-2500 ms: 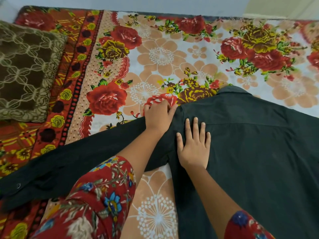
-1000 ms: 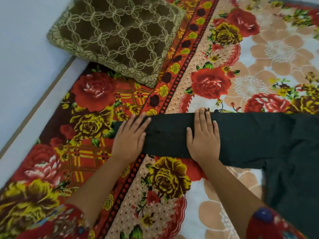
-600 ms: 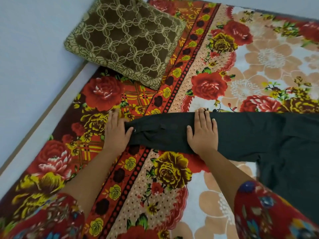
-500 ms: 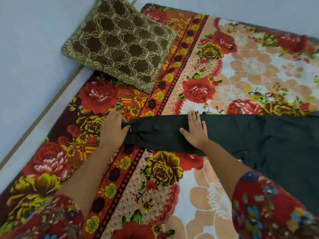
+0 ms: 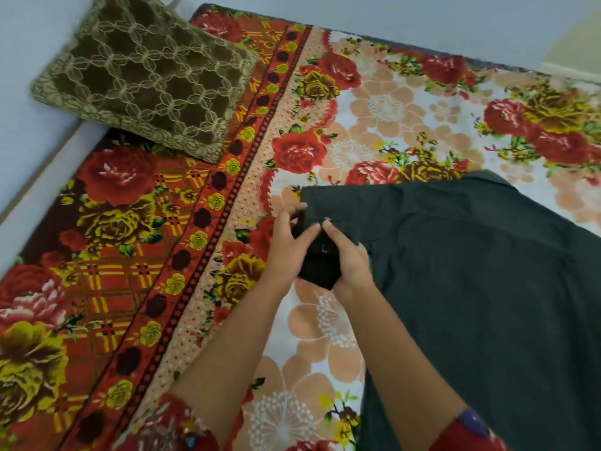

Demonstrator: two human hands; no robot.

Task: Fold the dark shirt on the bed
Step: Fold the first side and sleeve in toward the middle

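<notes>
The dark shirt [image 5: 471, 271] lies spread flat on the right part of the bed [image 5: 130, 262], on a floral sheet, with its collar toward the far edge. The sleeve end [image 5: 320, 270] is bunched beside the shirt's left edge and held between both hands: the left grip [image 5: 286, 252] is closed, fingers curled round the left side of the bunched cuff, and the right grip [image 5: 353, 262] is closed round its right side, with a small button [image 5: 324, 249] showing between them. A brown patterned cushion [image 5: 146, 76] rests at the bed's far left corner, well apart from the shirt.
</notes>
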